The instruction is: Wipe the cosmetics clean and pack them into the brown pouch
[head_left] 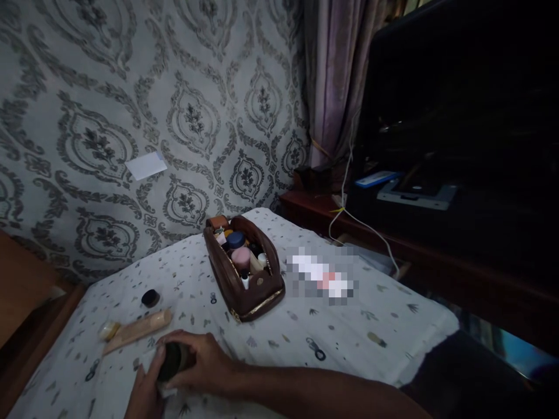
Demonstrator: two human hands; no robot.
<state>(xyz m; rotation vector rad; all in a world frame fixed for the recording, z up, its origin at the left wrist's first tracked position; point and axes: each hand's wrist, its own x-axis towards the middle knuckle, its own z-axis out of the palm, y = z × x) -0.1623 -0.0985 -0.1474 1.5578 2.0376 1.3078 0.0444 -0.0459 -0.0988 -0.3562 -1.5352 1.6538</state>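
Note:
Low in the head view, my right hand [209, 362] curls its fingers and thumb around a small dark jar [170, 362]. From the other side my left hand [146, 387] presses its thumb against the same jar. A pale, thin piece of something I cannot make out shows by the left thumb. Just beyond the hands lie a beige tube [142, 329], a small container with a yellowish top [110, 330] and a round black lid [150, 298]. Farther off stands an unzipped brown toiletry bag [253, 302] holding several cosmetics, among them a pink jar [241, 259] and a blue-topped one [236, 239].
A white patterned sheet [301, 337] covers the surface under everything. Right of the bag lies a blurred-out pale item [323, 276]. A patterned wall rises behind. On the right, a dark shelf carries a large black screen [437, 116], with a white cable [371, 224] hanging in front.

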